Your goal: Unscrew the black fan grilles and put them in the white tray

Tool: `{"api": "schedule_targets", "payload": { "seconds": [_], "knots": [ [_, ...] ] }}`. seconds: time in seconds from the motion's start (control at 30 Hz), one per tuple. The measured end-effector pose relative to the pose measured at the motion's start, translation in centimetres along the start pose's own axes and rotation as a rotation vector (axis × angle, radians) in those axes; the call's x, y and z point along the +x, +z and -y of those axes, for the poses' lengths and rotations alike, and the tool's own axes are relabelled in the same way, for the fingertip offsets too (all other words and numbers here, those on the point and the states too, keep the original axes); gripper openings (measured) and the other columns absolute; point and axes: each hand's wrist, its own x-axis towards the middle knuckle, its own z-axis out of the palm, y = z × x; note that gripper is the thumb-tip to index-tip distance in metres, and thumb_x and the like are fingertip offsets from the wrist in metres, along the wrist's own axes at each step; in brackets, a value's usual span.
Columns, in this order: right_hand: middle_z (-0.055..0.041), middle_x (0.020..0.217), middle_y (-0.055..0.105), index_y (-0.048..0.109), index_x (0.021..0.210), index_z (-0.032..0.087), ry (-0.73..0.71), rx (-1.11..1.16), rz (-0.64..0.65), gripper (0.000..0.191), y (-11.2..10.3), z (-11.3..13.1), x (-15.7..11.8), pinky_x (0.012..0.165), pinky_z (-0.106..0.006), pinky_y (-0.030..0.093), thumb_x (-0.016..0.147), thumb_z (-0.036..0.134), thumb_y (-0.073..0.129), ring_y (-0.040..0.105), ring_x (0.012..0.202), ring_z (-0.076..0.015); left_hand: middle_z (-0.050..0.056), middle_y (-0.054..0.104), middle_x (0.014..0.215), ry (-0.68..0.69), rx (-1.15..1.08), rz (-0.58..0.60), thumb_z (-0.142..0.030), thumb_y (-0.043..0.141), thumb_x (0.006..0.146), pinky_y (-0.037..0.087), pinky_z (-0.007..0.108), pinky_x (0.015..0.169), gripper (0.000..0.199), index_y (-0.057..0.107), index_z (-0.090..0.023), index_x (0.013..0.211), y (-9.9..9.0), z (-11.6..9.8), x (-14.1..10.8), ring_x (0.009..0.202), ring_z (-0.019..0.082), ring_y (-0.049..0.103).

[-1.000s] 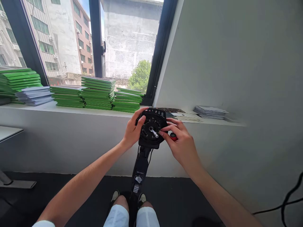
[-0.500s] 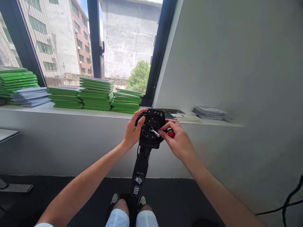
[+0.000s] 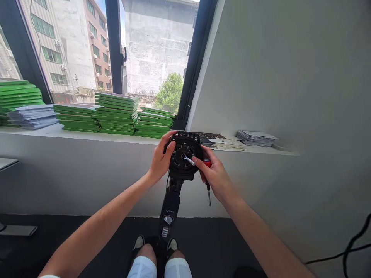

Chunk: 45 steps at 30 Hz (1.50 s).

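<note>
A round black fan-like head (image 3: 182,170) sits on top of a black upright pole (image 3: 170,204) in the middle of the view. My left hand (image 3: 162,160) grips its left rim, thumb on the front and fingers behind. From the centre of the head a short silver shaft (image 3: 189,160) sticks out. My right hand (image 3: 213,170) is closed at the right side, its thumb beside the shaft's tip. A screwdriver (image 3: 208,186) with a red and black handle is held in that hand, its metal end pointing down.
Stacks of green-edged books (image 3: 116,116) and papers (image 3: 33,116) line the windowsill (image 3: 139,142). More papers (image 3: 256,138) lie on its right part. A black cable (image 3: 349,247) hangs at the lower right. My knees and shoes are below the pole.
My right hand's fingers have lowered and curled behind the head's edge, and the screwdriver's shaft now shows below them. The view has shifted slightly.
</note>
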Motion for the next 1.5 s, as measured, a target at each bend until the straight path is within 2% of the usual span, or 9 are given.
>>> {"api": "schedule_targets", "payload": {
  "seconds": [0.13, 0.23, 0.4, 0.73, 0.87, 0.97, 1.07, 1.23, 1.5],
  "knots": [
    [0.0015, 0.098, 0.066, 0.053, 0.136, 0.029, -0.025, 0.023, 0.02, 0.064, 0.0, -0.1, -0.2, 0.036, -0.022, 0.031, 0.08, 0.055, 0.072, 0.036, 0.043, -0.002, 0.013, 0.042, 0.158, 0.279, 0.284, 0.153, -0.043, 0.05, 0.102, 0.039, 0.052, 0.118, 0.047, 0.047, -0.027, 0.145, -1.4, 0.3, -0.7, 0.15, 0.032, 0.037],
    [-0.0016, 0.114, 0.066, 0.054, 0.134, 0.029, -0.045, 0.027, 0.031, 0.06, 0.0, -0.1, -0.7, 0.037, -0.022, 0.032, 0.082, 0.054, 0.071, 0.037, 0.045, -0.0005, 0.01, 0.014, 0.17, 0.438, 0.502, 0.09, -0.041, 0.06, 0.097, 0.032, 0.057, 0.123, 0.05, 0.048, -0.031, 0.145, -2.5, -0.3, -1.2, 0.157, 0.036, 0.019],
    [-0.0019, 0.118, 0.066, 0.053, 0.135, 0.029, -0.059, 0.036, 0.073, 0.061, -0.2, -0.1, -1.0, 0.036, -0.021, 0.032, 0.082, 0.054, 0.071, 0.037, 0.045, -0.0002, 0.009, 0.04, 0.16, 0.646, 0.707, 0.359, -0.035, 0.06, 0.098, 0.03, 0.055, 0.125, 0.034, 0.058, -0.029, 0.132, -3.1, -2.9, -0.4, 0.15, 0.029, 0.036],
    [0.0007, 0.124, 0.064, 0.058, 0.129, 0.033, 0.027, 0.17, 0.085, 0.062, -0.3, -0.3, -0.2, 0.033, -0.023, 0.027, 0.074, 0.053, 0.078, 0.034, 0.041, 0.0016, 0.008, 0.06, 0.141, 0.495, 0.8, 0.215, -0.026, 0.071, 0.089, 0.041, 0.051, 0.114, 0.013, 0.072, -0.026, 0.102, -0.3, -3.9, -0.4, 0.134, 0.028, 0.049],
    [0.0031, 0.097, 0.068, 0.056, 0.134, 0.033, 0.038, 0.121, 0.037, 0.062, -0.1, -0.7, -0.5, 0.033, -0.022, 0.027, 0.08, 0.058, 0.072, 0.033, 0.04, -0.0011, 0.007, 0.06, 0.14, 0.509, 0.783, 0.158, -0.025, 0.071, 0.089, 0.041, 0.049, 0.114, 0.009, 0.071, -0.025, 0.097, 0.0, -3.6, -0.7, 0.133, 0.027, 0.049],
    [0.0014, 0.084, 0.067, 0.07, 0.095, 0.024, -0.153, 0.197, -0.215, 0.033, -0.7, 1.1, -1.0, 0.034, -0.022, 0.027, 0.082, 0.054, 0.071, 0.044, 0.047, -0.0052, 0.007, 0.06, 0.141, 0.503, 0.789, 0.168, -0.025, 0.071, 0.089, 0.041, 0.049, 0.113, 0.009, 0.071, -0.026, 0.098, -0.1, -3.6, -0.8, 0.134, 0.027, 0.049],
    [0.0033, 0.047, 0.046, 0.048, 0.05, 0.021, -0.49, 0.454, -0.309, 0.046, -1.8, 5.0, -1.8, 0.032, -0.025, 0.021, 0.082, 0.046, 0.07, 0.042, 0.04, -0.0092, 0.006, 0.061, 0.14, 0.494, 0.794, 0.164, -0.024, 0.071, 0.089, 0.04, 0.049, 0.113, 0.008, 0.072, -0.027, 0.096, 0.0, -3.7, -0.8, 0.134, 0.026, 0.05],
    [0.0047, 0.038, 0.024, 0.037, 0.044, 0.021, -0.766, 0.498, -0.173, 0.051, -1.9, 10.0, -2.6, 0.032, -0.027, 0.022, 0.088, 0.037, 0.058, 0.027, 0.032, -0.0072, 0.005, 0.062, 0.139, 0.496, 0.796, 0.147, -0.024, 0.07, 0.089, 0.04, 0.048, 0.112, 0.006, 0.073, -0.028, 0.093, 0.1, -3.7, -0.8, 0.132, 0.026, 0.051],
    [0.0048, 0.036, 0.023, 0.032, 0.043, 0.02, -0.77, 0.516, -0.053, 0.056, -0.1, 9.3, -1.4, 0.032, -0.025, 0.022, 0.088, 0.041, 0.057, 0.023, 0.031, -0.0061, 0.007, 0.062, 0.139, 0.499, 0.799, 0.143, -0.026, 0.071, 0.09, 0.041, 0.048, 0.112, 0.007, 0.073, -0.027, 0.096, 0.0, -3.6, -0.7, 0.133, 0.026, 0.051]
  ]
}}
